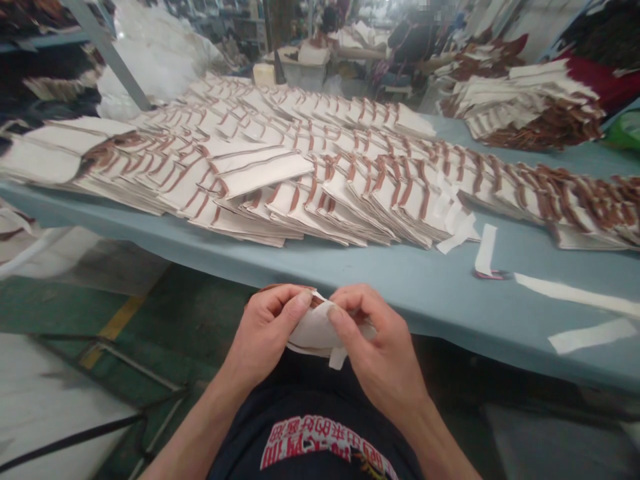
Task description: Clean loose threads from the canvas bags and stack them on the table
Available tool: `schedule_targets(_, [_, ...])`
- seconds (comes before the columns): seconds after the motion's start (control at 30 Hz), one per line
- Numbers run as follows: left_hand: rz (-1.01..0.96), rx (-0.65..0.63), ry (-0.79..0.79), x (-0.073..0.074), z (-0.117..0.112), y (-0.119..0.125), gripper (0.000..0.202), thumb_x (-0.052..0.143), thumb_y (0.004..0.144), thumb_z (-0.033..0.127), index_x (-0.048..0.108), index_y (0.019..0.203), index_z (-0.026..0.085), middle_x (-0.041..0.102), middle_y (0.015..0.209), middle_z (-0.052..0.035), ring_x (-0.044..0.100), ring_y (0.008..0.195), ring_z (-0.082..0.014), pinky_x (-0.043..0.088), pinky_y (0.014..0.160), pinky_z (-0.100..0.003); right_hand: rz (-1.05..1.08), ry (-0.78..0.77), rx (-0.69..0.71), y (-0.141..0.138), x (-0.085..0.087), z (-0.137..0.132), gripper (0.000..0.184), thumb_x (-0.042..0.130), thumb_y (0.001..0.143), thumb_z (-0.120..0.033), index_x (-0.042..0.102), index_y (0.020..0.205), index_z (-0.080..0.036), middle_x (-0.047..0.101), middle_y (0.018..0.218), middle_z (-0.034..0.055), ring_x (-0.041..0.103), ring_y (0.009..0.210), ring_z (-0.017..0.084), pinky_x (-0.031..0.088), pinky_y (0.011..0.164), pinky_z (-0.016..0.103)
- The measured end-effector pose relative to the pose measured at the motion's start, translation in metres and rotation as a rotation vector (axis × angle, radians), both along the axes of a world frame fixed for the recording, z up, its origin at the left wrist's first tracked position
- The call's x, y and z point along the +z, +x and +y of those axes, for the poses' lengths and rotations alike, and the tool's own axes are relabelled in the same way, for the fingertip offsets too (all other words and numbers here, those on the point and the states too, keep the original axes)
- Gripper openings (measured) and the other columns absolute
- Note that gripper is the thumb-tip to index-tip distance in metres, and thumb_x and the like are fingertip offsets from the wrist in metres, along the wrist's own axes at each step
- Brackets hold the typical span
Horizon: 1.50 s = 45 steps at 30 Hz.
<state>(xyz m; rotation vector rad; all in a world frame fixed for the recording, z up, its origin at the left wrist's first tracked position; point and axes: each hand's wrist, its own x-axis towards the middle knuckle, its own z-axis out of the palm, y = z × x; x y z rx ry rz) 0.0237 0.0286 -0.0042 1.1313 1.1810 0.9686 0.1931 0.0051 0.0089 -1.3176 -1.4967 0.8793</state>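
Seen from the head camera, a person holds a small, cream-white fabric-like piece with brown edging [313,332] before the body, by the near edge of a long table with a blue-grey cover [350,263]. The bare left hand [273,323] pinches its brown-edged upper side between thumb and fingers; the bare right hand [375,323] is closed on the opposite upper corner, thumb on top. A narrow white strip [338,358] hangs below the right hand; whether it is attached cannot be told.

The piece looks light, soft and bendable, unlikely to slip or break, though its layers could shift or crease. The brown edge seems the firmest place to grasp, with thumb and fingertips close together.

Overlapping rows of similar cream-and-brown layered pieces [350,193] line the table; no brand or label is legible on them. Red, pink and white Chinese characters [305,443] cross the dark navy garment [245,433], upside down and too distorted to read with certainty.
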Motion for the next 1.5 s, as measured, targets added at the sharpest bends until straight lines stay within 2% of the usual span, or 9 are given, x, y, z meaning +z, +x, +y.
schedule_targets(0.13, [-0.065, -0.014, -0.098, -0.010, 0.001, 0.000, 0.039, 0.070, 0.089, 0.050, 0.075, 0.077, 0.013, 0.058, 0.059, 0.0026, 0.042, 0.053, -0.0086, 0.034, 0.050, -0.019, -0.021, -0.020, -0.015, -0.002, -0.006, 0.002, 0.018, 0.058, 0.095, -0.028, 0.059, 0.077, -0.022, 0.066, 0.084, 0.0027, 0.060, 0.081, 0.019, 0.045, 0.075, 0.031])
schedule_targets(0.23, [-0.043, 0.000, -0.119, -0.014, 0.001, 0.000, 0.039, 0.071, 0.087, 0.050, 0.074, 0.075, 0.013, 0.058, 0.058, 0.0020, 0.043, 0.052, -0.0095, 0.031, 0.048, -0.020, -0.049, -0.065, 0.026, 0.000, -0.006, 0.004, 0.021, 0.057, 0.094, -0.029, 0.056, 0.074, -0.022, 0.064, 0.080, 0.0019, 0.058, 0.075, 0.018, 0.044, 0.071, 0.030])
schedule_targets(0.33, [-0.073, 0.006, -0.157, -0.012, 0.001, 0.001, 0.038, 0.073, 0.084, 0.050, 0.073, 0.074, 0.013, 0.059, 0.058, 0.0010, 0.045, 0.051, -0.0106, 0.032, 0.049, -0.022, -0.062, -0.121, 0.060, 0.001, -0.004, 0.006, 0.023, 0.057, 0.094, -0.033, 0.057, 0.074, -0.022, 0.064, 0.080, 0.0023, 0.058, 0.073, 0.018, 0.044, 0.068, 0.030])
schedule_targets(0.43, [-0.139, 0.002, -0.199, -0.006, 0.002, 0.004, 0.040, 0.075, 0.080, 0.051, 0.069, 0.068, 0.013, 0.053, 0.054, 0.0032, 0.038, 0.048, -0.0084, 0.028, 0.047, -0.021, -0.056, -0.145, 0.048, 0.000, -0.003, 0.007, 0.023, 0.057, 0.094, -0.035, 0.057, 0.075, -0.022, 0.065, 0.079, 0.0022, 0.058, 0.072, 0.017, 0.044, 0.068, 0.030])
schedule_targets(0.57, [-0.194, 0.010, -0.240, -0.001, 0.002, 0.006, 0.041, 0.079, 0.075, 0.051, 0.066, 0.064, 0.013, 0.045, 0.052, 0.0052, 0.031, 0.048, -0.0071, 0.023, 0.046, -0.021, -0.054, -0.110, 0.027, -0.001, -0.003, 0.007, 0.021, 0.058, 0.094, -0.034, 0.058, 0.077, -0.022, 0.065, 0.078, 0.0015, 0.058, 0.072, 0.017, 0.044, 0.069, 0.030])
schedule_targets(0.77, [-0.196, -0.001, -0.190, -0.001, 0.002, 0.007, 0.039, 0.075, 0.080, 0.047, 0.066, 0.064, 0.013, 0.040, 0.052, 0.0057, 0.027, 0.049, -0.0069, 0.018, 0.046, -0.022, -0.048, -0.052, 0.009, 0.001, -0.002, 0.007, 0.020, 0.058, 0.096, -0.033, 0.058, 0.078, -0.022, 0.065, 0.079, 0.0014, 0.059, 0.073, 0.017, 0.044, 0.068, 0.029])
schedule_targets(1.07, [-0.227, 0.021, -0.199, -0.001, 0.005, 0.011, 0.041, 0.076, 0.078, 0.045, 0.056, 0.058, 0.016, 0.037, 0.051, 0.0067, 0.024, 0.049, -0.0066, 0.017, 0.045, -0.023, -0.128, 0.089, -0.050, -0.006, -0.007, 0.008, 0.017, 0.058, 0.097, -0.026, 0.058, 0.080, -0.023, 0.065, 0.078, 0.0009, 0.060, 0.074, 0.017, 0.045, 0.071, 0.030])
schedule_targets(1.3, [-0.134, 0.009, -0.162, -0.012, 0.004, 0.005, 0.041, 0.073, 0.086, 0.049, 0.062, 0.066, 0.015, 0.040, 0.056, 0.0058, 0.028, 0.053, -0.0080, 0.020, 0.048, -0.023, -0.154, 0.126, -0.106, -0.014, -0.018, 0.009, 0.017, 0.058, 0.098, -0.025, 0.058, 0.081, -0.023, 0.066, 0.080, 0.0016, 0.062, 0.076, 0.018, 0.047, 0.074, 0.031])
schedule_targets(1.5, [-0.186, -0.075, -0.129, -0.010, 0.006, -0.002, 0.038, 0.072, 0.087, 0.050, 0.070, 0.077, 0.013, 0.042, 0.055, 0.0068, 0.028, 0.051, -0.0069, 0.022, 0.048, -0.020, -0.156, 0.174, -0.079, -0.014, -0.023, 0.010, 0.015, 0.057, 0.097, -0.021, 0.057, 0.082, -0.023, 0.067, 0.084, 0.0028, 0.063, 0.079, 0.018, 0.048, 0.076, 0.032])
